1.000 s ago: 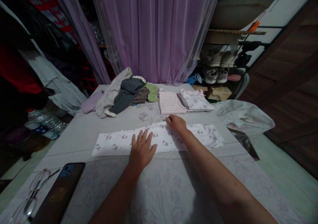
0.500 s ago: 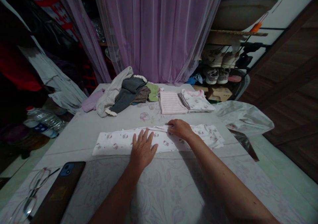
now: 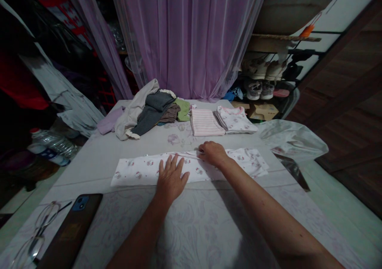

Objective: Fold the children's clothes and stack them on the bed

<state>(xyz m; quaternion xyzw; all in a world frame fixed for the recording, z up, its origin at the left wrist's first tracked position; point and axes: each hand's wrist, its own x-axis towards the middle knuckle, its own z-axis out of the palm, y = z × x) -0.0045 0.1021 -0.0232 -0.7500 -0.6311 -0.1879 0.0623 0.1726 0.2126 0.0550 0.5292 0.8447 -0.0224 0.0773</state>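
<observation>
The printed white garment point(image 3: 133, 169) lies on the counter point(image 3: 193, 215) in front of you, as a long narrow strip from left to right, under your 2 hands. Your left hand point(image 3: 171, 181) rests palm down near the middle of it, with the fingers spread apart and pointing to the far edge. Your right hand point(image 3: 213, 154) is at this far edge, with the fingers bent and close together; a small ridge of cloth runs toward them, but I cannot tell whether they are clamped on it, because the fingertips are partly hidden. I judge that the cloth is thin, light and soft, not fragile, so it bends easily and wrinkles rather than keeps its line. It is probably not very slippery, yet a pull at the edge alone can shift the whole strip, so a flat palm is useful as a weight. The far edge is a good place for a light pinch, and also the corners of the 2 short ends; the right end looks more wrinkled, so there it is better to smooth before you grip. Behind it, well apart from the loose clothes pile point(image 3: 156, 114), lies a folded white garment point(image 3: 237, 119), just beside the striped folded garment point(image 3: 207, 122).
</observation>
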